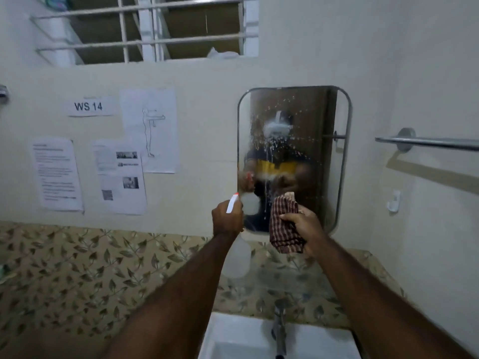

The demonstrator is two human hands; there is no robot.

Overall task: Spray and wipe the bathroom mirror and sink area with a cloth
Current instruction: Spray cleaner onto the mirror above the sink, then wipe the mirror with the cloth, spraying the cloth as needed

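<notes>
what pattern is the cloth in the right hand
The cloth is a dark red and white check, held in the right hand; the head view shows it.

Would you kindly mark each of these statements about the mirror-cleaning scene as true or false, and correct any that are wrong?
1. The left hand holds the spray bottle. True.
2. The right hand holds a plain white sponge. False: it grips a dark red checked cloth.
3. The mirror carries spray droplets and runs. True.
4. A towel hangs on the rail to the right of the mirror. False: the rail is bare.
5. The tap stands at the back of the sink. True.
6. The cloth is pressed flat on the middle of the mirror. False: it is bunched in the hand by the lower edge.
</notes>
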